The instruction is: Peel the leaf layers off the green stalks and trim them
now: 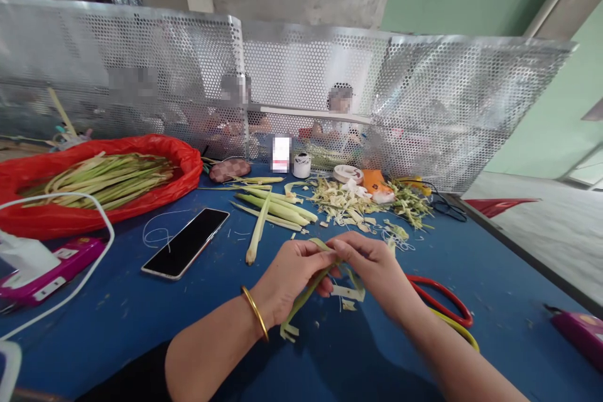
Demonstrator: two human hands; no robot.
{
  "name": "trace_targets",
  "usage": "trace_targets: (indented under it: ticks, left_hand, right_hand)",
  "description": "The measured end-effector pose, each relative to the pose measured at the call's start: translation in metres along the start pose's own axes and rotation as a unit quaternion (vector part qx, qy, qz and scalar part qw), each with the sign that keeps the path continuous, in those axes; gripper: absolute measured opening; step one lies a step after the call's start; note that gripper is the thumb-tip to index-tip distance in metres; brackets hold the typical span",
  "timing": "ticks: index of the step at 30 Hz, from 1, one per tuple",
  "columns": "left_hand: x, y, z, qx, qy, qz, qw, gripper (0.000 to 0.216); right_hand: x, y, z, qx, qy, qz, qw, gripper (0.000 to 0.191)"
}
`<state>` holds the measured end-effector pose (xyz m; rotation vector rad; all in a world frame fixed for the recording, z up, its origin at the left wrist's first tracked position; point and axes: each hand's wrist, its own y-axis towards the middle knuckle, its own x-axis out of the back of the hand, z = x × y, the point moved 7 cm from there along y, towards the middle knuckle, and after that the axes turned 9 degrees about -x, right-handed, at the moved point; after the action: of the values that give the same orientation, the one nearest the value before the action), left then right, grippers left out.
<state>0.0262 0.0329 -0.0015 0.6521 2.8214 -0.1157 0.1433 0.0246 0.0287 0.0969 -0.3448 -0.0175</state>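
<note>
Green stalk (305, 298) is at lower centre of frame, just above the blue table (141, 314). Your left hand (289, 276) is curled tight round its middle. Your right hand (374, 267) pinches the top end, fingertips pressed together. Phone (186, 242) is left of centre. Red-handled scissors (443, 289) are right, beside your wrist.
</note>
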Motion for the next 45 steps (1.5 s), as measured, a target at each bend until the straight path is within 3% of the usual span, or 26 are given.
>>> trace_targets:
  ticks: [6,13,20,23,25,28,30,32,36,45]
  left_hand:
    - [-0.004,0.0,0.012,0.024,0.031,0.0,0.999,0.02]
    - [-0.006,0.0,0.016,0.042,0.098,0.009,0.994,0.015]
    - [-0.007,-0.001,0.019,0.051,0.095,0.021,0.994,0.021]
    - [-0.003,0.001,0.015,0.043,0.009,-0.01,0.999,0.02]
    - [0.004,0.003,0.005,0.005,-0.061,-0.052,0.997,0.017]
    - [0.014,0.006,-0.01,-0.051,-0.124,-0.1,0.986,0.024]
    - [0.017,0.006,-0.014,-0.076,-0.138,-0.113,0.981,0.025]
    - [0.016,0.005,-0.015,-0.089,-0.136,-0.107,0.981,0.025]
    - [0.009,0.003,-0.011,-0.091,-0.111,-0.078,0.987,0.021]
    - [0.009,0.005,-0.01,-0.108,-0.103,-0.08,0.986,0.015]
  right_hand:
    - [-0.013,-0.003,-0.016,-0.116,0.167,0.051,0.978,0.02]
    - [-0.019,-0.005,-0.02,-0.141,0.152,0.085,0.975,0.026]
    - [-0.014,-0.001,-0.026,-0.115,0.124,0.021,0.985,0.021]
    - [0.003,-0.003,-0.012,-0.024,0.01,-0.072,0.997,0.017]
    - [0.017,-0.014,0.01,0.092,-0.075,-0.164,0.979,0.015]
    - [0.018,-0.032,0.031,0.196,-0.151,-0.216,0.945,0.019]
    - [0.012,-0.036,0.032,0.205,-0.176,-0.204,0.941,0.017]
    - [0.001,-0.033,0.025,0.176,-0.165,-0.153,0.958,0.015]
    - [-0.018,-0.021,0.006,0.082,-0.043,-0.052,0.994,0.017]
    - [-0.02,-0.02,0.006,0.052,0.018,-0.029,0.998,0.019]
